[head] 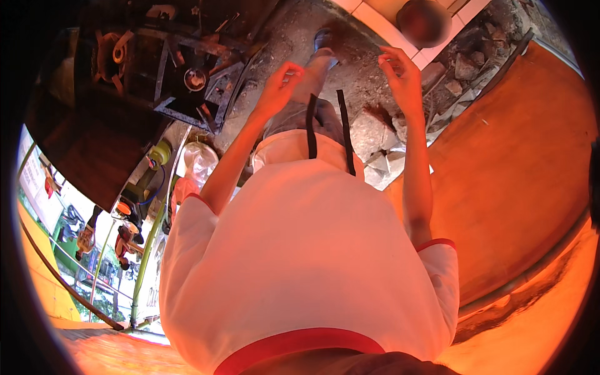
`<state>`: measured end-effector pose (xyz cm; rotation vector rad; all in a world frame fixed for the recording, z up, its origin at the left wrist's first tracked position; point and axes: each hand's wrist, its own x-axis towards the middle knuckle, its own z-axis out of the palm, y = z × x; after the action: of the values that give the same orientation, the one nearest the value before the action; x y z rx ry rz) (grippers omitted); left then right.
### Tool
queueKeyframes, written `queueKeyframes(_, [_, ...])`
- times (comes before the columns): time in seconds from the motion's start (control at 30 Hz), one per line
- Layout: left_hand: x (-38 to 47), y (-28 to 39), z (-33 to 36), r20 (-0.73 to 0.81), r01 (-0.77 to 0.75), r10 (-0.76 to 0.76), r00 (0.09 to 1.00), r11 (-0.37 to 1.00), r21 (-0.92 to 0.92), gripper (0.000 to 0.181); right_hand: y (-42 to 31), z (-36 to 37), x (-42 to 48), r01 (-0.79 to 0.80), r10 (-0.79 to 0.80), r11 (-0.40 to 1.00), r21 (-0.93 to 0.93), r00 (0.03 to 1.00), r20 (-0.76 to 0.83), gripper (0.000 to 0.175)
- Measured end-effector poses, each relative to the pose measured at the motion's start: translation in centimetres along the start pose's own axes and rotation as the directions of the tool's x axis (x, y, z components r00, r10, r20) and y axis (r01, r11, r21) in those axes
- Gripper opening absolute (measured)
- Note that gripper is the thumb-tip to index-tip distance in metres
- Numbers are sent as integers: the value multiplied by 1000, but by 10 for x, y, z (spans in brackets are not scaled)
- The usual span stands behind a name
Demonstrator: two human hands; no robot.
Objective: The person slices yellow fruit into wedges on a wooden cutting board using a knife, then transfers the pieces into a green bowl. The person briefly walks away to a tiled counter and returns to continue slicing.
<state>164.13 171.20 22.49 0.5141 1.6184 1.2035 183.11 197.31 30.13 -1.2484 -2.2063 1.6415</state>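
Observation:
Raised in front of my body, my left hand point(285, 84) has its fingers loosely bent and apart, with no object visible in it. On the other side, my right hand point(402, 75) is also loosely curled and empty, near a white-tiled edge point(424, 56). Below and between both hands, two black straps point(311, 126) hang over the pale cloth at my waist. My white shirt point(309, 253) with red trim fills the lower middle. One of my feet, in a dark shoe point(322, 38), is on the dirt floor.
At upper left is a dark metal frame point(164, 75) with a small bowl point(194, 79). A green gas cylinder point(160, 153) stands left. Rocks point(370, 129) lie beside an orange tarpaulin point(506, 178). People point(124, 246) are outside at left. A blurred round thing point(424, 23) is above the tiles.

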Motion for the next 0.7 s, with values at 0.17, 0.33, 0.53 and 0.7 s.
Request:
queueKeyframes(0.17, [-99,-66,-48,-37,36,-37,999,999,-12,13,42,71,-85,-57,62,993,104,997,-47,29])
queueKeyframes(0.33, [-169,-98,-83,-160,14,-20,987,999,-39,14,82,129,-167,-130,129,985,116,991,23,30])
queueKeyframes(0.53, [-241,-107,-107,-247,81,-74,966,997,17,26,54,180,-208,-112,100,987,119,990,100,29])
queueKeyframes(0.7, [-293,-112,-127,-234,43,-66,970,994,-102,29,27,225,-215,-47,39,993,113,997,73,21])
